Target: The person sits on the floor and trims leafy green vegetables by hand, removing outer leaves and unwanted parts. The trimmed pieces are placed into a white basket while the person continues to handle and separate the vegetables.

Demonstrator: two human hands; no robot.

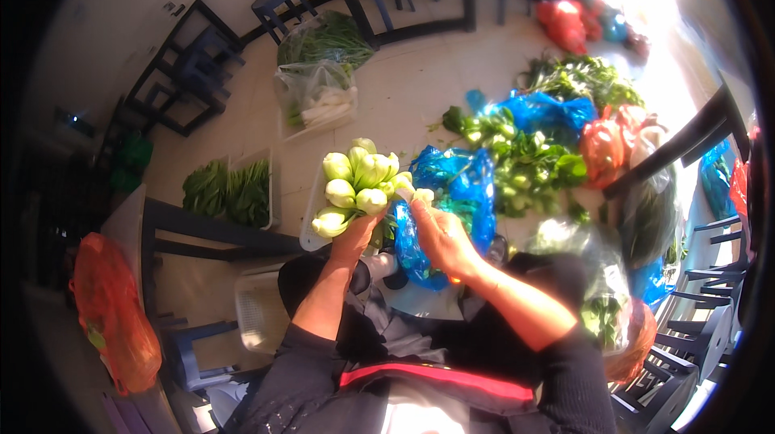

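Note:
In front of my lap, my left hand (362, 234) is closed around a bunch of bok choy (355, 180), its pale green bases turned up and away from me. My right hand (440, 236) is closed at the bunch's right side, fingers against the bases there. Something pale shows at its fingertips, too blurred to name, and a small orange spot shows by its wrist. Under and beyond my right hand lies a blue plastic bag (454, 184). The leaves of the held bunch are mostly hidden behind my left hand.
Loose bok choy (537, 167) is heaped on the floor at right, beside an orange-red bag (605, 143). A white crate (273, 192) of leafy greens stands left. Farther off are a bag of white-stemmed vegetables (327, 103) and stools (282, 2). A white basket (260, 309) sits near my left knee.

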